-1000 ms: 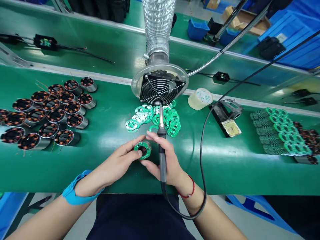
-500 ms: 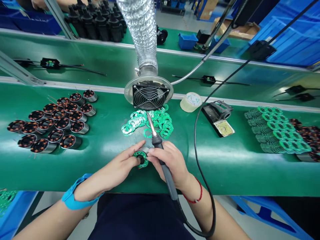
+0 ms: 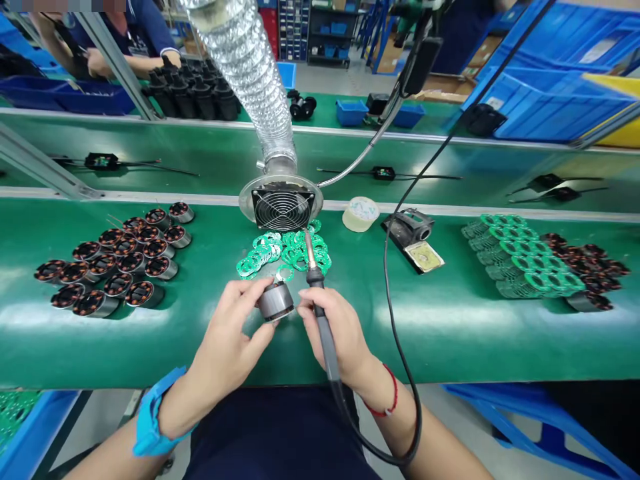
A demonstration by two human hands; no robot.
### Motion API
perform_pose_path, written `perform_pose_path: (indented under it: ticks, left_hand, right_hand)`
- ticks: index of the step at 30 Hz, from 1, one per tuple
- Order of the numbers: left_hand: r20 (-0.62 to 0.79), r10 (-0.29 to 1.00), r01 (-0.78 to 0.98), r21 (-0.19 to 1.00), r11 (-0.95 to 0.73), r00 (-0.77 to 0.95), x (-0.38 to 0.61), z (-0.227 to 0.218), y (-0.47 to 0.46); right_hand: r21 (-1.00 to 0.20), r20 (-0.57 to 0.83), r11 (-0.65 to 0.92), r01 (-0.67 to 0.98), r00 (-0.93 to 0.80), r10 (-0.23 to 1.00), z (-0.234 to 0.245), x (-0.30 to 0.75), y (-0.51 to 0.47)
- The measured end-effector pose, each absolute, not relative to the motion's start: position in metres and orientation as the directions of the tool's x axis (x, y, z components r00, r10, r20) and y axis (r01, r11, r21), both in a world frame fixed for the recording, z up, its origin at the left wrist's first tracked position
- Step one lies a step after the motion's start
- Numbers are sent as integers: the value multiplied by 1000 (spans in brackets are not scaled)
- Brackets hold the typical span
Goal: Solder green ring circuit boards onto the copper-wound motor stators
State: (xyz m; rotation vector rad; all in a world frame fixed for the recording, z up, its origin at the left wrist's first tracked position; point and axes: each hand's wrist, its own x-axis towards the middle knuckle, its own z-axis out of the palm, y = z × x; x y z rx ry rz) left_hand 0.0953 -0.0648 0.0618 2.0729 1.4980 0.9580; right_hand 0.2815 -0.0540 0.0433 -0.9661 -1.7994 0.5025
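Between the thumb and fingers of my left hand (image 3: 233,330) is a motor stator (image 3: 277,302), a silver metal cylinder turned on its side above the bench. My right hand (image 3: 337,327) grips a soldering iron (image 3: 326,340) by its dark handle, the tip pointing up and away from me. The right fingertips are close to the stator's right side; whether they touch it I cannot tell. Just beyond both hands lies a loose pile of green ring-shaped circuit boards (image 3: 305,253), in front of a fume extractor fan (image 3: 283,210).
Rows of stators (image 3: 117,283) stand at the left. A tape roll (image 3: 361,213) and a soldering iron stand (image 3: 415,233) with sponge sit right of the fan. Stacked green boards (image 3: 530,257) and more stators (image 3: 590,267) are far right. The iron's cable (image 3: 393,313) loops past my right arm.
My left hand has turned the stator, so its metal side shows instead of the green board on its end. The right hand still holds the iron. The view has tilted up, showing a co-worker.
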Motion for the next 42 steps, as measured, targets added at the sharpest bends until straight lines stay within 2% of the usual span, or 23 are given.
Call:
perform_pose_path:
  ticks: [2,3,5,7,8,10,12,14,17,21,25,28,33,35,37,39,41,42]
  left_hand:
    - [520,809,721,446,-531,274,97,61,-67]
    - [602,738,727,353,-588,305,97,60,-67]
    - [678,667,731,278,-623,310,99,61,-69]
    - [646,721,725,369,-582,251,101,61,-71]
    - [590,780,704,464,-538,208,101,62,-72]
    - [400,908,599,699,-391,126,102,63,-71]
    - [153,985,414,894,-171,79,102,65,-67]
    - [-90,992,216,974,69,90,101,67,-60]
    - [-319,928,11,946,323,192,99,69,-48]
    - [-460,829,-106,852,513,316,100,68,-41]
    - [-520,796,-257,760,597,309,104,65,-41]
    - [-536,774,-285,725,627,337,104,62,-38]
    - [-530,780,-141,790,596,333,95,58,-30]
    - [-521,788,-13,831,556,328,91,56,-29]
    - [-443,854,166,896,411,273,89,53,-30]
    - [-233,951,395,908,138,203,86,48,-31]
    - [71,972,594,781,-193,223,82,43,-31]
    - [208,938,653,675,-343,277,80,41,-31]
  right_hand:
    - [-942,303,316,115,-118,946,48,278,-59]
    - [-988,145,138,-62,-127,981,51,277,-61]
    - [-919,-81,-156,-361,-214,973,55,273,-64]
    - [-823,-148,-270,-499,-271,951,58,270,-65]
    - [-817,-141,-263,-513,-264,954,57,268,-65]
    - [-881,-78,-153,-447,-182,980,54,267,-64]
    - [-964,44,18,-266,-93,995,48,268,-62]
    - [-977,209,207,-42,-47,977,44,271,-58]
    - [-883,416,432,184,-121,901,43,277,-52]
    - [-820,462,545,175,-359,811,44,277,-43]
    - [-776,524,581,248,-262,811,35,267,-38]
    - [-759,516,574,306,-256,818,33,265,-35]
    - [-779,489,545,311,-243,838,44,273,-27]
    - [-721,525,586,370,-260,810,46,276,-22]
    - [-633,548,633,445,-321,773,45,277,-18]
    - [-557,540,656,510,-378,752,42,277,-16]
    - [-567,500,631,530,-388,775,40,275,-17]
    - [-622,464,595,509,-373,804,39,274,-18]
